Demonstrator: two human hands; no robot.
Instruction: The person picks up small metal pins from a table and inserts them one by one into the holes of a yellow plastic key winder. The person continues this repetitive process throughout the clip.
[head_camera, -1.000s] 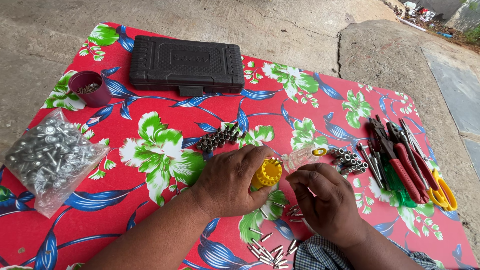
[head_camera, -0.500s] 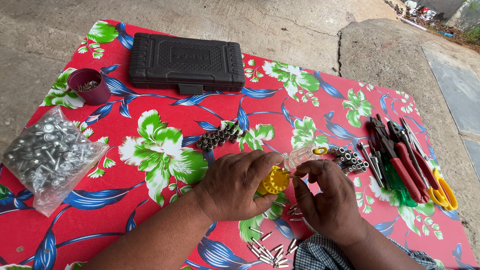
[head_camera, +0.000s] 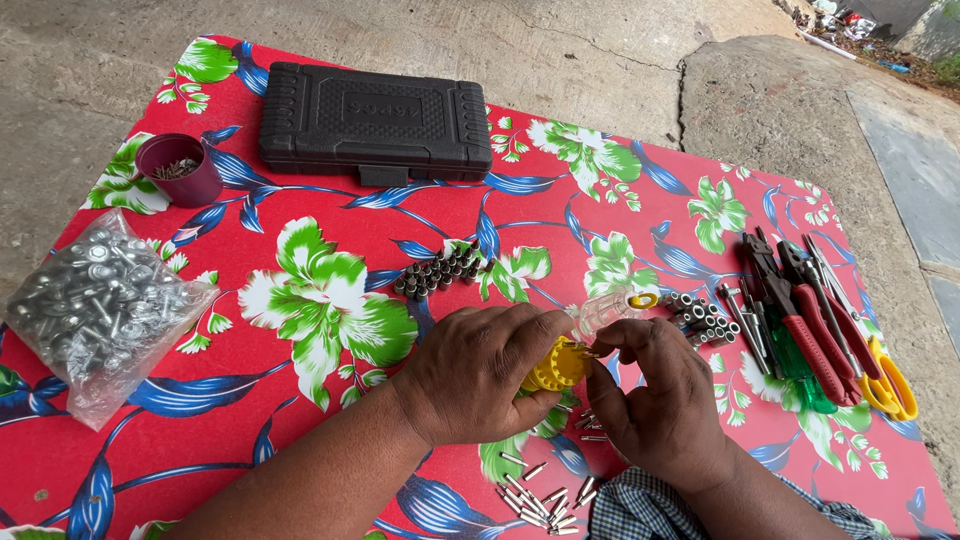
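Observation:
My left hand (head_camera: 478, 370) grips a screwdriver handle with a yellow ribbed end cap (head_camera: 556, 367) and a clear body (head_camera: 603, 315), held low over the red floral cloth (head_camera: 300, 420). My right hand (head_camera: 663, 398) is right beside it, fingertips pinched at the yellow cap, apparently on a small metal bit that is too small to see clearly. Several loose silver bits (head_camera: 545, 495) lie on the cloth just below both hands.
A closed black tool case (head_camera: 375, 122) sits at the back. A maroon cup (head_camera: 180, 169) and a clear bag of bolts (head_camera: 90, 305) are on the left. Dark sockets (head_camera: 440, 272), silver sockets (head_camera: 697, 314), red-handled pliers (head_camera: 805, 330) and yellow scissors (head_camera: 882, 375) lie on the right.
The yellow cap has tilted and shifted slightly right and down. My right hand has closed in on it, fingertips now meeting the cap.

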